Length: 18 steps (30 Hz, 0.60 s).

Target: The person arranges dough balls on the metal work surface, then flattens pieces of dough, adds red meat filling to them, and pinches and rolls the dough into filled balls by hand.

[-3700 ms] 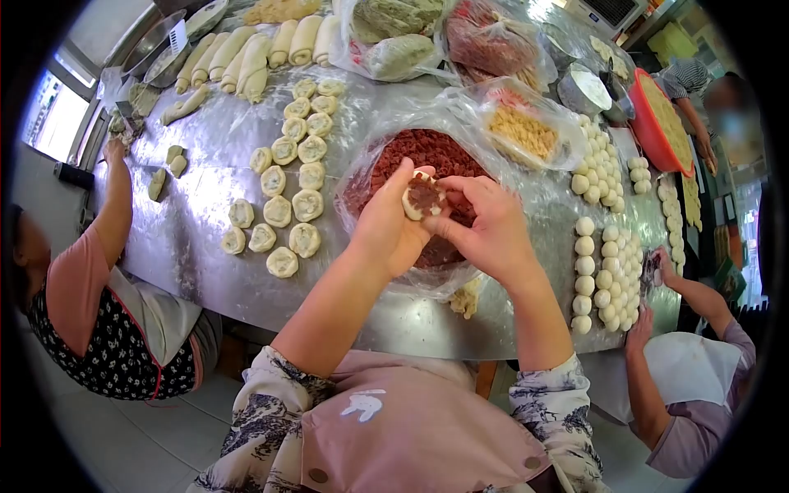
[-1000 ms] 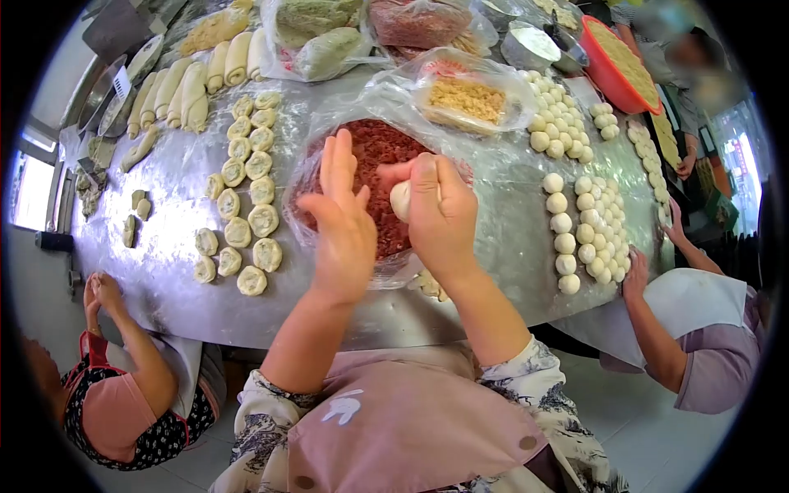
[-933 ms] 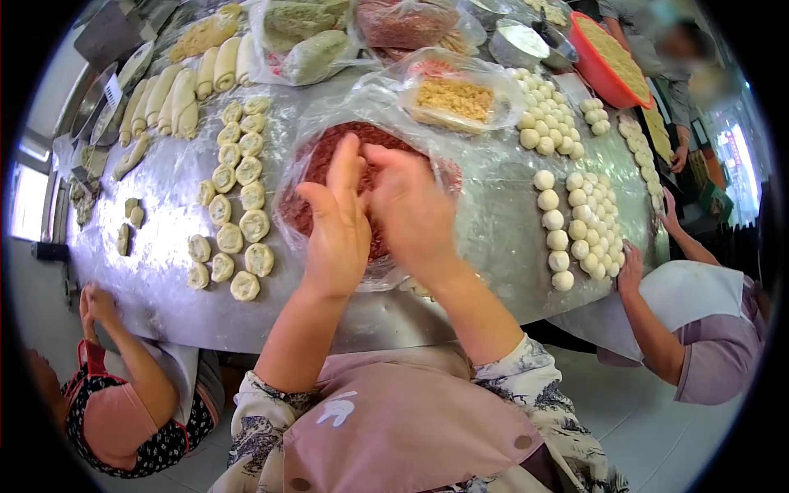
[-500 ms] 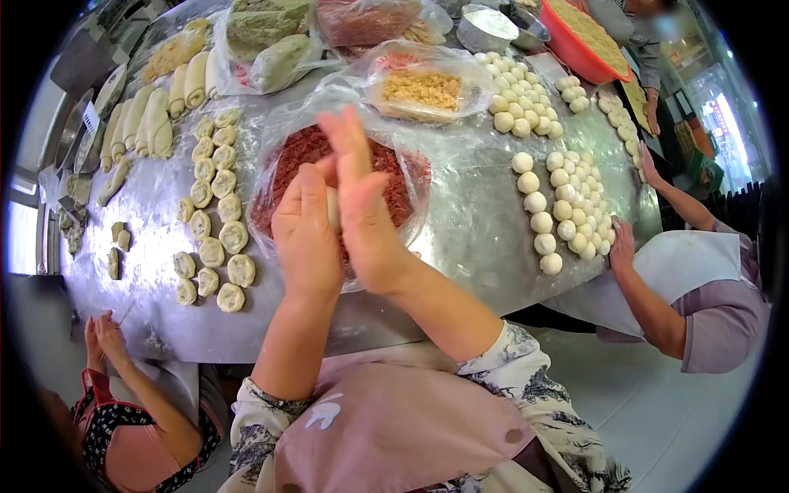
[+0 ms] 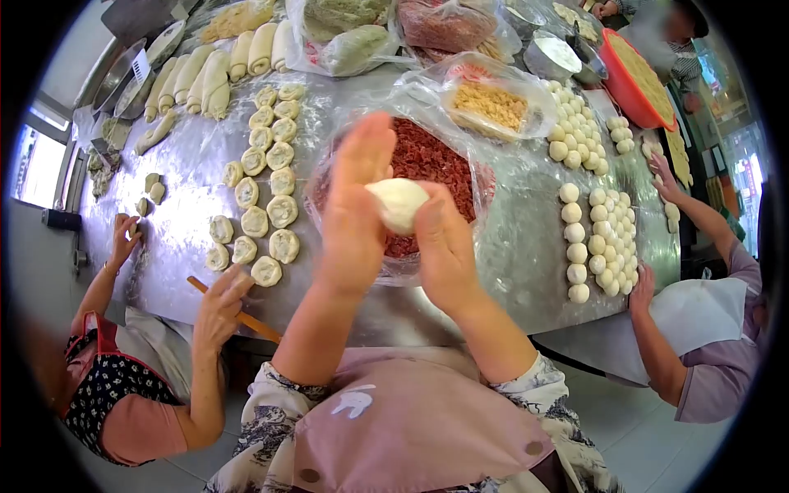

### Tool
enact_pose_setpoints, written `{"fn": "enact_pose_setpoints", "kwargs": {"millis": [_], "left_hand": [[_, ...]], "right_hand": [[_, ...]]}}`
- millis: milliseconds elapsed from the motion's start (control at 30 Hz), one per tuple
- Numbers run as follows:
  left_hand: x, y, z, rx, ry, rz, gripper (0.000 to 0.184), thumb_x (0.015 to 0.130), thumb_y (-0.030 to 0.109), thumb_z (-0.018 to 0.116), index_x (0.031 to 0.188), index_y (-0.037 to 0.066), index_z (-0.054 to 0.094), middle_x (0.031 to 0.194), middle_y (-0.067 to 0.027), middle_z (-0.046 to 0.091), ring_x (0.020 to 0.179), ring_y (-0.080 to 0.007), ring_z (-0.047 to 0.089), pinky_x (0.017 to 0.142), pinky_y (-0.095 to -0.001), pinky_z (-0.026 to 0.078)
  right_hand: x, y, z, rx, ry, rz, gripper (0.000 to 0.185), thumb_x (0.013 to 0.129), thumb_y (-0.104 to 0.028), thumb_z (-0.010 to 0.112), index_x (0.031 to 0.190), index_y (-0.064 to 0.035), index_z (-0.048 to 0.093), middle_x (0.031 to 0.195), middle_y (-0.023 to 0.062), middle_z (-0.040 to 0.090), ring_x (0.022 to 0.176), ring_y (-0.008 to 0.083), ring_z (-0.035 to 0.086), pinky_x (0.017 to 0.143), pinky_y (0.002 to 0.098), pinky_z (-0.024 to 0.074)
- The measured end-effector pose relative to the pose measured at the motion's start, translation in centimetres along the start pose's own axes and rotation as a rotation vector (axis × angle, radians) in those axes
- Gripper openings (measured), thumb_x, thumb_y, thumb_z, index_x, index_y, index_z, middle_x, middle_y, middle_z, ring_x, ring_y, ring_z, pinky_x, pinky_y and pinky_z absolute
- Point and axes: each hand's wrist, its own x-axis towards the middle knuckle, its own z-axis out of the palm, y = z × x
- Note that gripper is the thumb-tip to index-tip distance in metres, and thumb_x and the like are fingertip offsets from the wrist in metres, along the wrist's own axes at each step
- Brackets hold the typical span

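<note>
A smooth white dough ball (image 5: pixel 398 205) is between my two hands, above a plastic-lined mound of dark red filling (image 5: pixel 436 164). My left hand (image 5: pixel 355 214) is upright with its fingers stretched, its palm side against the ball; motion blurs it a little. On the other side, my right hand (image 5: pixel 445 242) has its thumb and curled fingers round the ball. Left of the filling lie columns of flat, round dough pieces (image 5: pixel 282 211). Rows of white dough balls (image 5: pixel 577 252) sit to the right.
Dough rolls (image 5: pixel 215 82), a bag of green filling (image 5: pixel 353 49), a tray of yellow crumbs (image 5: pixel 491 105) and a red basin (image 5: pixel 637 78) stand farther back. A co-worker at left has a hand (image 5: pixel 218 312) by a wooden stick (image 5: pixel 255 324). Another co-worker's hand (image 5: pixel 643 292) is at right.
The dough ball, mostly hidden between my hands before, now shows plainly between them. The left co-worker's hands have parted and reached over the table edge, and a wooden stick has appeared. The view has shifted.
</note>
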Motion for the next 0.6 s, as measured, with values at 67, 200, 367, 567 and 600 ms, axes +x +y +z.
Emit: {"fn": "enact_pose_setpoints", "kwargs": {"millis": [67,200,367,567,600], "left_hand": [[-0.8,-1.6,-2.3,0.233,-0.169,-0.027,0.060,0.101,0.053,0.041,0.109,-0.003,0.061,0.123,-0.0199,0.061,0.131,-0.0283,0.049,0.108,-0.0404,0.037],[-0.7,-1.1,-1.7,0.107,-0.032,-0.034,0.062,0.098,0.055,0.044,0.104,-0.003,0.061,0.120,-0.0221,0.061,0.137,-0.0305,0.042,0.110,-0.0426,0.035],[-1.0,-0.6,-0.2,0.172,-0.055,0.000,0.063,0.095,0.055,0.053,0.120,-0.004,0.057,0.128,-0.0188,0.059,0.134,-0.0295,0.045,0.109,-0.0398,0.037],[-1.7,-1.6,-1.1,0.230,-0.044,0.047,0.034,0.102,0.030,0.054,0.102,-0.003,0.065,0.107,-0.0146,0.069,0.127,-0.0277,0.053,0.105,-0.0389,0.041],[-1.9,-2.0,-0.8,0.249,-0.059,0.068,0.047,0.102,0.041,0.050,0.117,-0.003,0.061,0.119,-0.0154,0.065,0.131,-0.0280,0.049,0.109,-0.0407,0.035]], "right_hand": [[-0.1,-0.1,0.5,-0.001,-0.010,0.036,0.037,0.105,-0.033,0.045,0.122,-0.0003,0.049,0.112,0.0134,0.064,0.095,0.0211,0.064,0.083,0.0324,0.0500],[-0.2,-0.8,0.9,-0.237,-0.012,-0.073,0.039,0.103,-0.033,0.051,0.123,-0.0006,0.048,0.111,0.0139,0.063,0.097,0.0202,0.063,0.083,0.0320,0.0498],[0.0,-1.3,-0.9,0.148,-0.112,0.355,0.046,0.105,-0.045,0.038,0.118,-0.0030,0.053,0.102,0.0122,0.064,0.095,0.0194,0.062,0.080,0.0345,0.0506],[-0.6,-1.1,0.5,-0.246,-0.020,0.000,0.043,0.105,-0.043,0.039,0.122,-0.0066,0.053,0.096,0.0139,0.061,0.096,0.0313,0.064,0.084,0.0387,0.0483],[-0.6,-1.3,-0.1,-0.154,-0.023,0.031,0.039,0.103,-0.040,0.046,0.121,-0.0063,0.052,0.097,0.0115,0.062,0.093,0.0236,0.064,0.081,0.0347,0.0492]]}}
